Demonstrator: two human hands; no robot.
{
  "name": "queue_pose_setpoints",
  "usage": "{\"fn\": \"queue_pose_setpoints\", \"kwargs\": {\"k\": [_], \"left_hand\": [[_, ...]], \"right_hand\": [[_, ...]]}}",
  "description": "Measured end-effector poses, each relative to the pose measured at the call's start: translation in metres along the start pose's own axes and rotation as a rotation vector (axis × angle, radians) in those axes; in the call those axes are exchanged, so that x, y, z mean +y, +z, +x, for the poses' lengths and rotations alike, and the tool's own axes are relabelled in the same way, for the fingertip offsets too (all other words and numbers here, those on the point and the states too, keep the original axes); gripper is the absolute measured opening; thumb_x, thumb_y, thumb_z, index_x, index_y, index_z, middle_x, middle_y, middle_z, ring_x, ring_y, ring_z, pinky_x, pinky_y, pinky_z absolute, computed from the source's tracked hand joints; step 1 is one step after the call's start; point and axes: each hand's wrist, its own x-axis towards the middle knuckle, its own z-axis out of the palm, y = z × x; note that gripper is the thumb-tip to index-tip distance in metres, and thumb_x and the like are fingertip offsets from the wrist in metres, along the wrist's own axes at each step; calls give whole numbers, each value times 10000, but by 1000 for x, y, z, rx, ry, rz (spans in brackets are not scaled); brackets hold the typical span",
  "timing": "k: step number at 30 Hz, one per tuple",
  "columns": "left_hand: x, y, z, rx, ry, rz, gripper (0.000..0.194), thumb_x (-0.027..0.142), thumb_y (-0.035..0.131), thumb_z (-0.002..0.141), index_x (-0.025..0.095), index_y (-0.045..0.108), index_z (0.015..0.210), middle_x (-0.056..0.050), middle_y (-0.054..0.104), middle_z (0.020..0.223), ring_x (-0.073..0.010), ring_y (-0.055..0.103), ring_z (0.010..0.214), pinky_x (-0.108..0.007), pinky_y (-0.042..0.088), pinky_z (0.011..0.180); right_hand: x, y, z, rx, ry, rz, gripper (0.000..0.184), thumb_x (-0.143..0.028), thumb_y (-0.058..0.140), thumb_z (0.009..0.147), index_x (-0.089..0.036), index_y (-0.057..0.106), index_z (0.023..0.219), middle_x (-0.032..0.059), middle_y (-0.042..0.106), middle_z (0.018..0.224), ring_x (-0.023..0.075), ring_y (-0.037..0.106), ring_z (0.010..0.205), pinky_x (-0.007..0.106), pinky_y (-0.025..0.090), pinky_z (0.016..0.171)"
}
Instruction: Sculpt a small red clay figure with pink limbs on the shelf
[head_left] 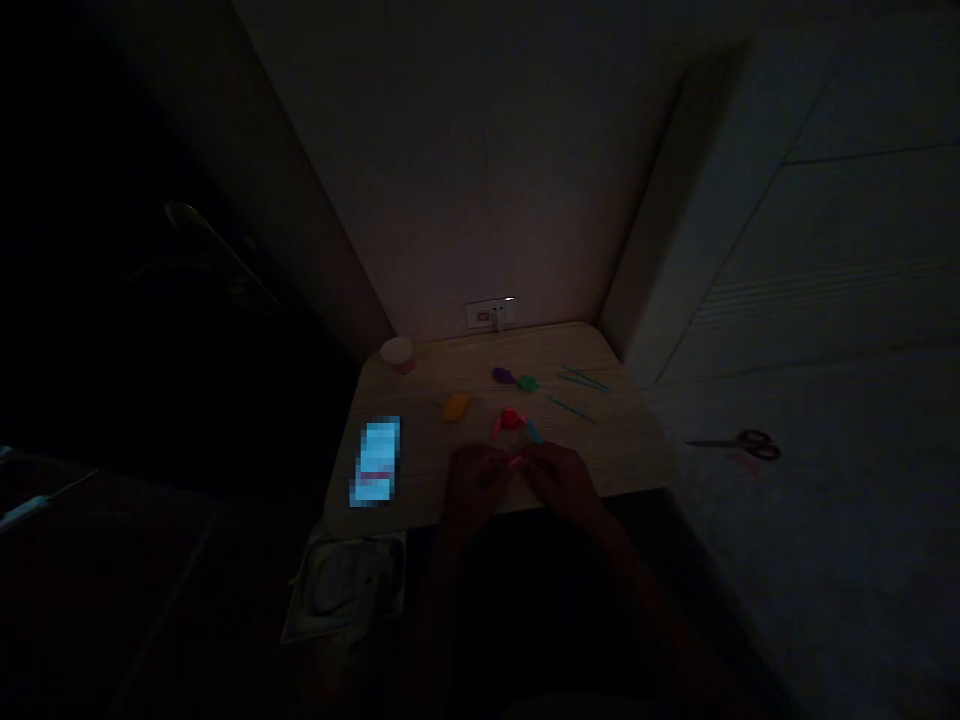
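While the left hand (474, 478) is pinching a pink piece (515, 462), the right hand (559, 476) is too; light pressure is probably serving best.

In dim light, we hold a small pink piece (514, 462) between our left hand (472, 474) and right hand (556, 477), over a wooden table (427, 455). Just beyond, we see a red lump (510, 418) near a blue strip (534, 431). Farther back lie a purple lump (502, 375) and a green lump (528, 383); to our left, an orange piece (455, 405), a glowing screen (377, 462) and a cup (399, 355); to our right, thin sticks (583, 381).
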Motion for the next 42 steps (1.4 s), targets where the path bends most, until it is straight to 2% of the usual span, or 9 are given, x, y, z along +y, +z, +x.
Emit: {"fn": "queue_pose_setpoints", "kwargs": {"k": [4, 15, 18, 21, 26, 31, 36, 39, 42], "left_hand": [[2, 0, -1, 19, -26, 42, 130, 370, 738, 906, 246, 773, 909, -41, 762, 891, -226, 684, 878, -397, 528, 866], [1, 1, 1, 5, 51, 75, 148, 359, 715, 925, 243, 753, 841, -37, 749, 831, -233, 672, 847, -421, 503, 865], [-2, 1, 0, 23, 39, 113, 92, 326, 723, 908, 246, 745, 946, -47, 756, 911, -247, 673, 913, -437, 500, 903], [-1, 1, 0, 54, 52, 138, 198, 291, 755, 869, 233, 711, 1053, -64, 743, 1040, -257, 656, 1004, -444, 489, 956], [7, 0, 0, -26, 66, 246, 70, 268, 719, 897, 239, 712, 960, -63, 706, 1076, -269, 614, 1078, -475, 438, 1022], [8, 1, 2, -58, 63, 308, 26, 247, 703, 903, 249, 728, 911, -67, 680, 1132, -283, 577, 1112, -491, 422, 1029], [6, 4, 2, -53, 58, 349, 16, 261, 724, 893, 261, 739, 897, -75, 663, 1174, -304, 555, 1131, -516, 414, 1026], [7, 4, 2, -50, 57, 354, 28, 278, 732, 893, 270, 745, 916, -77, 659, 1183, -307, 555, 1142, -519, 407, 1030], [9, 3, 3, -53, 38, 346, 37, 286, 736, 891, 269, 741, 923, -73, 667, 1162, -301, 564, 1125, -515, 408, 1028]], "right_hand": [[1, 1, 0, 9, -12, 6, 251, -367, 593, 988, -245, 806, 1039, 63, 792, 985, 215, 705, 849, 313, 500, 791], [-7, -1, 0, -21, 30, -85, 246, -331, 579, 986, -229, 796, 1040, 62, 789, 980, 208, 698, 836, 298, 491, 763], [-9, -3, 0, -29, 19, -103, 246, -312, 574, 992, -239, 796, 1069, 62, 792, 1010, 208, 710, 878, 298, 501, 798], [-9, -6, -1, -36, 32, -210, 252, -318, 566, 1005, -255, 798, 1079, 66, 791, 1074, 213, 720, 937, 298, 499, 832], [-12, -12, -2, -78, 80, -390, 262, -328, 561, 1016, -291, 804, 1108, 66, 799, 1105, 234, 736, 950, 301, 495, 799], [-17, -19, -3, -13, 146, -385, 331, -361, 605, 982, -273, 739, 1272, 80, 805, 1080, 241, 741, 885, 303, 493, 758], [-23, -15, -24, 137, 241, -285, 528, -415, 437, 1034, -187, 485, 1508, 105, 784, 951, 248, 708, 731, 316, 471, 673], [-25, -8, -38, 212, 309, -264, 517, -446, 349, 1059, -140, 449, 1464, 133, 765, 944, 272, 706, 746, 325, 454, 655], [-28, -5, -42, 194, 341, -303, 374, -373, 312, 1077, -153, 529, 1288, 117, 746, 869, 250, 693, 721, 299, 403, 625]]}}
